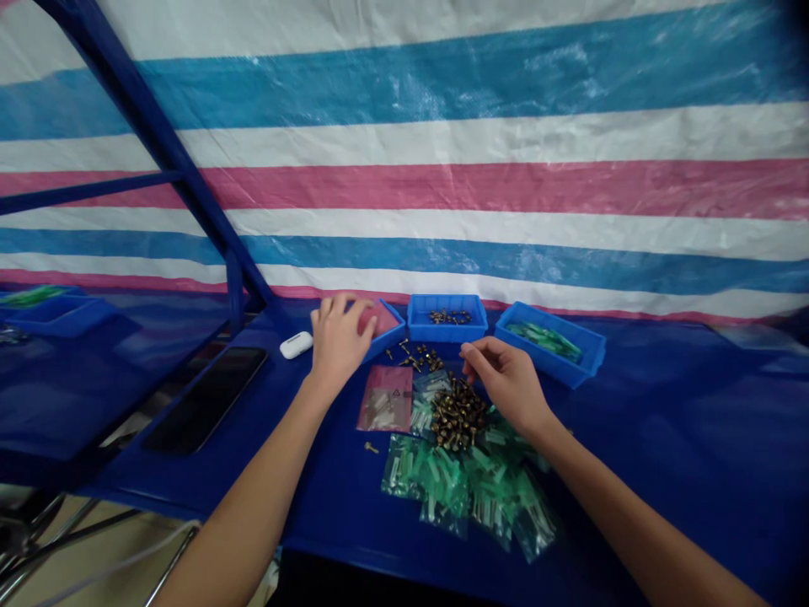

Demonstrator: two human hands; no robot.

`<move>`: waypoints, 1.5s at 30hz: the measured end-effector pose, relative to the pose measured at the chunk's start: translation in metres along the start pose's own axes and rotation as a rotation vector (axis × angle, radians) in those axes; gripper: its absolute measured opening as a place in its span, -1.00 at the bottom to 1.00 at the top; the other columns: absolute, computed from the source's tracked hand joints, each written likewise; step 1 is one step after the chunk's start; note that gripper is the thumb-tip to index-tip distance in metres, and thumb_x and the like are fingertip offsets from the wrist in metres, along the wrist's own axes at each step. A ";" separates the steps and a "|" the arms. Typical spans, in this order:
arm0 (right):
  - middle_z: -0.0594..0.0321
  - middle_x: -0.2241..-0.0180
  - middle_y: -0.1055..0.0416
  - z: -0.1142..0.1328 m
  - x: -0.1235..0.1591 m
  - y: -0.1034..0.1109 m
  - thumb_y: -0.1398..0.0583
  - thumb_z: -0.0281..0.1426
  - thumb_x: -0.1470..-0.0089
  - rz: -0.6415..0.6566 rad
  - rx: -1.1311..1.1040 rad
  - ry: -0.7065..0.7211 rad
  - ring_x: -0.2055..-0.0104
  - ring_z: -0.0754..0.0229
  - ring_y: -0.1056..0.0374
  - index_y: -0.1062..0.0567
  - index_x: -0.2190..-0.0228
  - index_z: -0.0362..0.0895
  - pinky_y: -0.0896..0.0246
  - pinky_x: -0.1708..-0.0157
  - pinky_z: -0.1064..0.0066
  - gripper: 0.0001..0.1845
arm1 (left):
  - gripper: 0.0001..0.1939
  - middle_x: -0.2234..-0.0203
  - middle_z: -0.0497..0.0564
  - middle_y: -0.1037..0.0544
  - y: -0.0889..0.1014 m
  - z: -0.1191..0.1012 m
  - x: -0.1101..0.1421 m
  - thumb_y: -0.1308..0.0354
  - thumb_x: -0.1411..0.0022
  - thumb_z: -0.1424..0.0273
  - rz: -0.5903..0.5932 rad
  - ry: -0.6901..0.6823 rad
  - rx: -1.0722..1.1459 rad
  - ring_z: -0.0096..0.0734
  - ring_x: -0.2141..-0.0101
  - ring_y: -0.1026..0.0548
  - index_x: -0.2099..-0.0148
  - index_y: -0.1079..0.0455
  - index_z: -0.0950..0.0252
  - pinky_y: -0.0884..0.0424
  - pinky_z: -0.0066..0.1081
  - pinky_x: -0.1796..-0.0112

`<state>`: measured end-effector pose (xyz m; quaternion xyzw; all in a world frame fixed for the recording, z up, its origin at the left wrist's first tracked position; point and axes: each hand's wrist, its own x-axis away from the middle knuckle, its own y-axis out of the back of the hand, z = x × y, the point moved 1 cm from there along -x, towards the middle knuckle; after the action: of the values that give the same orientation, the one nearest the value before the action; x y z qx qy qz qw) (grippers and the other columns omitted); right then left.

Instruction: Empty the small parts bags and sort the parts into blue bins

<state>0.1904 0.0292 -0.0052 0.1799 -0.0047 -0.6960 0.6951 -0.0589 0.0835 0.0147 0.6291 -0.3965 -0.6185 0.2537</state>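
A blue metal strut (158, 143) slants across the left of the view, in front of a striped plastic tarp (506, 126), and a blue tray (56, 314) of green items sits far left beyond it. On the blue tabletop (683, 421) lie a black smartphone (206, 400) and, nearer the middle, a small white case (296, 344). The left hand (341, 341) covers part of a blue tray (387, 333) with a pink item (379, 319) in it, so most of that tray is hidden, and any grip cannot be told. Below lies a pink-tinted bag (384, 398). The hands are well apart. The right hand (506, 384) curls just above a heap of brass screws (458, 413); whether its fingers (471, 358) pinch one is too small to tell. The heap partly hides clear bags (468, 497) with green contents. A third tray (448, 319) holds more screws; a fourth (549, 344) holds green items.
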 end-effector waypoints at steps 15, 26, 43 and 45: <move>0.30 0.57 -0.41 0.000 0.002 -0.001 -0.12 -0.15 -0.19 0.029 0.198 0.063 0.52 0.24 -0.32 -0.43 0.48 -0.12 -0.13 0.48 0.43 -0.66 | -0.64 0.19 0.08 -0.53 -0.004 -0.006 0.003 0.11 -0.37 0.20 0.171 -0.061 -0.040 -0.11 0.19 -0.44 0.11 -0.47 0.21 -0.33 -0.21 0.18; 0.29 0.56 -0.42 0.000 -0.004 0.011 -0.08 -0.13 -0.21 -0.001 0.344 0.138 0.54 0.25 -0.29 -0.46 0.46 -0.12 -0.09 0.51 0.41 -0.63 | -0.47 -0.28 0.07 -0.18 -0.022 -0.003 0.009 0.22 -0.41 0.16 0.325 -0.271 0.050 -0.14 -0.24 -0.17 -0.33 -0.09 0.23 -0.12 -0.10 -0.18; 0.15 0.00 -0.39 0.031 0.036 -0.038 -0.11 -0.23 -0.24 0.551 0.651 0.612 -0.12 0.03 -0.16 -0.51 0.15 -0.02 0.08 -0.05 0.12 -0.76 | -0.44 -0.24 0.14 -0.25 -0.025 -0.002 0.008 0.30 -0.43 0.16 0.314 -0.242 0.113 -0.23 -0.23 -0.20 -0.29 -0.17 0.36 -0.11 -0.19 -0.19; 0.14 0.01 -0.40 0.032 0.031 -0.030 -0.08 -0.30 -0.26 0.514 0.661 0.589 -0.10 0.05 -0.18 -0.47 0.08 -0.03 0.06 -0.06 0.12 -0.75 | -0.45 -0.23 0.15 -0.27 -0.020 -0.006 0.009 0.29 -0.43 0.17 0.249 -0.209 0.092 -0.17 -0.21 -0.22 -0.31 -0.12 0.34 -0.14 -0.16 -0.16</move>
<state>0.1538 -0.0075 0.0098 0.5718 -0.0728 -0.3835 0.7216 -0.0497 0.0865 -0.0061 0.5181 -0.5236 -0.6257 0.2567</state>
